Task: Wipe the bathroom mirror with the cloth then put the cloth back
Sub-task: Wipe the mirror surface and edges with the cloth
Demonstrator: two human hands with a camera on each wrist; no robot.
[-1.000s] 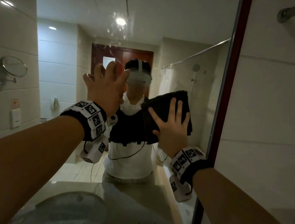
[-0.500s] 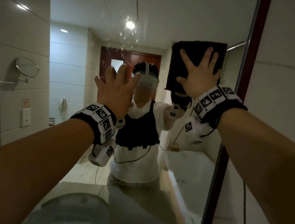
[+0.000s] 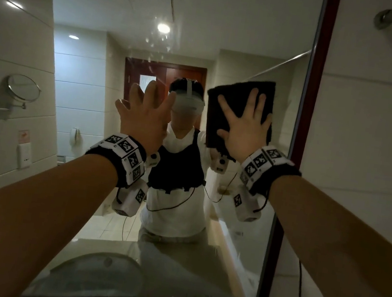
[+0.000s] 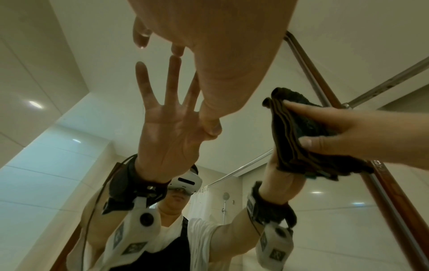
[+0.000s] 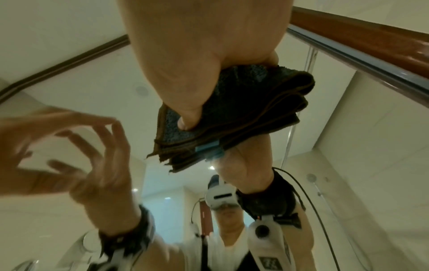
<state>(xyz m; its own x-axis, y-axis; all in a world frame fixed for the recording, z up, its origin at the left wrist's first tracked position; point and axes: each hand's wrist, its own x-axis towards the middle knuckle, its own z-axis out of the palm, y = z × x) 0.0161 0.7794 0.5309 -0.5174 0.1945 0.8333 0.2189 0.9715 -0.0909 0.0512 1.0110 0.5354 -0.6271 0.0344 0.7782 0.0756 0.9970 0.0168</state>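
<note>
Tiled bathroom, red-framed mirror (image 3: 234, 242). Your right hand (image 3: 243, 132) presses the folded cloth (image 3: 232, 98) flat, fingers spread, near the right frame. Left hand (image 3: 144, 116) open, fingertips touching glass. It's soft and floppy, so keep your palm centered.

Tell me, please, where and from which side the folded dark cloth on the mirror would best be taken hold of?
Probably at its lower left corner, coming from the left. The cloth lies flat under the right hand, whose spread fingers only press it to the mirror. There the stacked folds stick out past the palm, so thumb and fingers could close over all layers for a firm grip.
</note>
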